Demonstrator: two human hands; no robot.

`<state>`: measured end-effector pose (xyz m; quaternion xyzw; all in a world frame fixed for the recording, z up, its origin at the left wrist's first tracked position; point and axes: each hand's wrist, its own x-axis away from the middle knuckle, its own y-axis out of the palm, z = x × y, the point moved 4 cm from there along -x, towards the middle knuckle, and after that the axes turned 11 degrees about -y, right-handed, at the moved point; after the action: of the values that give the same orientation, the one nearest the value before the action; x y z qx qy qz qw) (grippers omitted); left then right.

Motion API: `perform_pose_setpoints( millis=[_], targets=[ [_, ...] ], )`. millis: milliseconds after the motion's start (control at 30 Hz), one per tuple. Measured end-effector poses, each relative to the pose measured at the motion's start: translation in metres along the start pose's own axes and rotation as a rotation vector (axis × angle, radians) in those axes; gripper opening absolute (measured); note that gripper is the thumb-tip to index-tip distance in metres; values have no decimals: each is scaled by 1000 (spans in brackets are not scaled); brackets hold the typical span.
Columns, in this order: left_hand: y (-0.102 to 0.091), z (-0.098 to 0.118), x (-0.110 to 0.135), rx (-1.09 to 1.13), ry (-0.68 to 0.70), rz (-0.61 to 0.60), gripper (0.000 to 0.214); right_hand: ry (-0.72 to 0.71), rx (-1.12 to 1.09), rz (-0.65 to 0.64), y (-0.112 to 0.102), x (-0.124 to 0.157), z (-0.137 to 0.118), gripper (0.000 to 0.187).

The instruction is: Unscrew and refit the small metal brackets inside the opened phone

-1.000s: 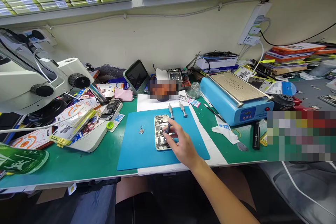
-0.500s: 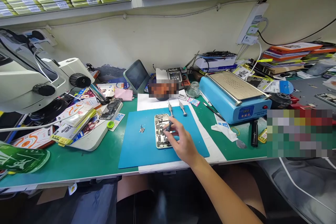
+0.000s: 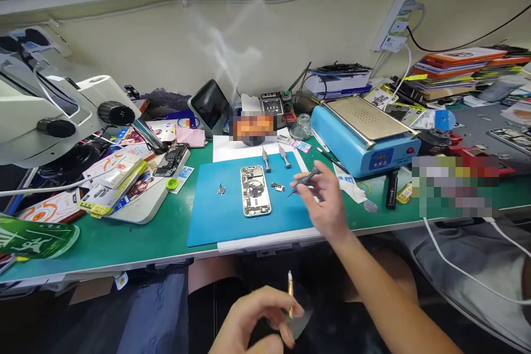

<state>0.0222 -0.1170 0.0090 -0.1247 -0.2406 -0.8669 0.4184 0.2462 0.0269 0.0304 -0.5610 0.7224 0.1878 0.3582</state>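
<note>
My right hand (image 3: 327, 199) is raised above the right side of the blue mat (image 3: 215, 227), fingers closed on a dark slim tool that looks like a screwdriver (image 3: 306, 179), its tip slanting down to the left. Low in the view, my left hand (image 3: 257, 321) pinches a cigarette (image 3: 290, 293) between its fingers, tip upward. On the mat lies an opened phone (image 3: 255, 192) with its inner parts showing. A small circuit board (image 3: 277, 186) rests just right of the phone, and a small metal part (image 3: 222, 189) to its left. Two grey screwdrivers (image 3: 266, 159) lie behind.
A blue heating plate machine (image 3: 365, 135) stands at the right, with a black cylinder (image 3: 391, 190) before it. The microscope (image 3: 83, 116) overhangs the left side, above boxes and a green bottle (image 3: 37, 237). Smoke drifts before the wall. A glass jar (image 3: 301, 127) stands at the back.
My right hand has moved from over the phone to the right with the tool. The circuit board now shows beside the phone. My left hand with the cigarette has come into view; smoke has appeared.
</note>
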Motion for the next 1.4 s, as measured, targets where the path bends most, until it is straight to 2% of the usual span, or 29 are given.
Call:
perform_pose_setpoints(
  millis=[67,133,200,267,433,667,767,900,1100,1233,1400],
  targets=[
    [-8,-21,-18,-28,-48,98,46,7,74,39,-32,3,8,56],
    [-17,-43,-34,-131,-104,288,34,33,155,94,-61,8,17,57],
    [-21,-64,-50,-272,-147,317,25,32,215,143,-81,13,24,58],
    [-24,-80,-67,-389,-153,296,20,-2,269,159,-90,17,26,59],
    [-29,-117,-109,-711,-243,203,24,-100,408,114,-85,27,26,61],
    [-31,-165,-159,-827,-389,154,24,-148,568,74,-80,35,24,60],
    [-32,-184,-174,-867,-420,147,16,-188,618,42,-79,36,23,60],
    [-35,-204,-187,-900,-450,148,28,-221,652,38,-79,38,22,62],
    [-38,-222,-194,-942,-496,135,32,-291,632,63,-77,37,18,65],
    [-38,-226,-198,-980,-534,133,33,-271,662,76,-76,38,17,60],
    [-20,-225,-214,-1048,-568,165,34,-226,671,76,-74,38,17,58]
  ],
)
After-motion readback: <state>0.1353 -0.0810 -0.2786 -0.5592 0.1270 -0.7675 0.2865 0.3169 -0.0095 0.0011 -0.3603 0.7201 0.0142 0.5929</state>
